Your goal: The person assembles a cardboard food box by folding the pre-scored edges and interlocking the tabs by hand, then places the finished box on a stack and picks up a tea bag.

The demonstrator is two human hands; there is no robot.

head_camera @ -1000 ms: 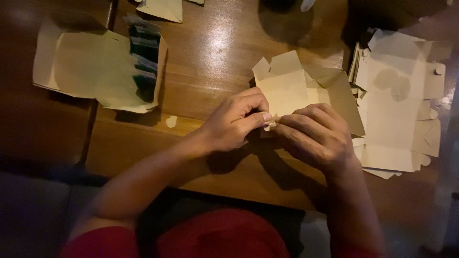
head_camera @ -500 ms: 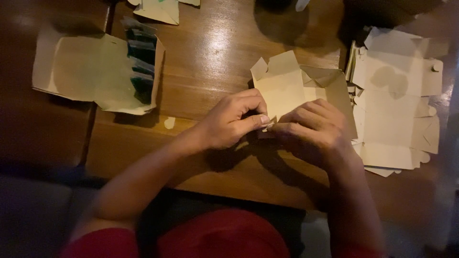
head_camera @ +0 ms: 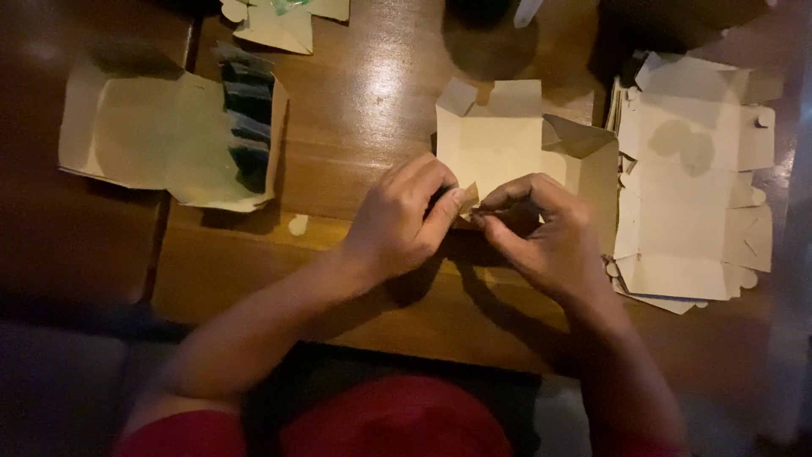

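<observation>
I have both hands, left hand and right hand, pinched narrow on the near flap of the flat cardboard box blank lying mid-surface. I'd crease along the score, thumbs close, keeping the panel flat on the wooden surface.

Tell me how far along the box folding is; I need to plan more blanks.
Partly done: the cardboard blank has its right panel raised, top flaps flat. In hand: the left hand and right hand pinch its near flap. Left: the stack of flat blanks at right lies unfolded.
</observation>
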